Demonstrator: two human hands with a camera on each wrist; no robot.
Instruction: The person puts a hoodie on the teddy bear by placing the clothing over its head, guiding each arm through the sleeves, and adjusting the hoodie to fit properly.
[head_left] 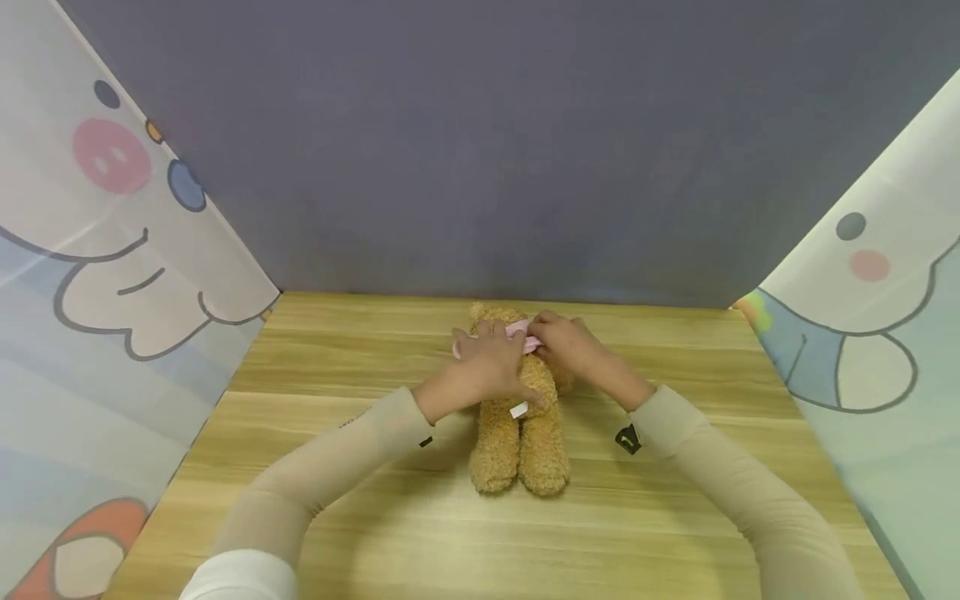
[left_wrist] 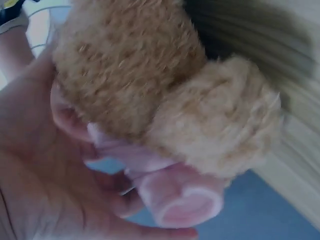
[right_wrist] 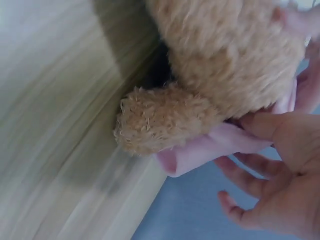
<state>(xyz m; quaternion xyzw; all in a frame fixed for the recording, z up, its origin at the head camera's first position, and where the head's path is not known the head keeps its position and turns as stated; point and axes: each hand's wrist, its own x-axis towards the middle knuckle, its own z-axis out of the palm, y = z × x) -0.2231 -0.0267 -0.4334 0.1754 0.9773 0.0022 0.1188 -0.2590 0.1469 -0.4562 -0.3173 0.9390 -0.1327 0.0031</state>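
Observation:
A brown teddy bear (head_left: pixel 542 442) lies on the wooden table, its legs toward me. Across its upper body runs a pink cloth garment (left_wrist: pixel 182 192), which ends in a tube-like opening in the left wrist view. My left hand (head_left: pixel 489 365) spreads over the bear, fingers on the pink cloth and thumb down by a white tag (head_left: pixel 519 410). At the cloth's right side, my right hand (head_left: pixel 566 343) pinches its edge; in the right wrist view the thumb (right_wrist: pixel 262 124) lies against the pink fabric. The hands partly hide the bear's head and the garment.
The wooden table (head_left: pixel 420 542) ends at a grey back panel (head_left: pixel 480 167). Cartoon-printed panels stand at the left (head_left: pixel 150 275) and right (head_left: pixel 885 333). A small black item (head_left: pixel 628 439) shows beside my right cuff.

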